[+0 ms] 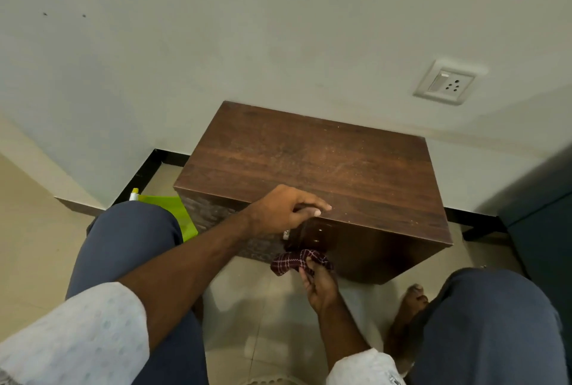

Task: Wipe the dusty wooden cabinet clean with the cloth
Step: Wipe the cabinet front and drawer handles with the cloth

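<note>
A small dark wooden cabinet (pixel 312 161) stands against the wall, its top speckled with dust. My left hand (pixel 288 209) rests on the front top edge of the cabinet, with its fingers curled over the edge and gripping it. Below it, my right hand (pixel 318 284) holds a bunched maroon checked cloth (pixel 297 260) pressed against the cabinet's front face. The lower part of the front is hidden behind my hands and the cloth.
A green object with a yellow-capped bottle (pixel 167 208) lies on the floor left of the cabinet. A wall socket (pixel 445 82) sits above right. My knees (pixel 130 239) in blue trousers flank the cabinet; a bare foot (pixel 411 301) rests on the tiles. A dark surface (pixel 544 220) stands right.
</note>
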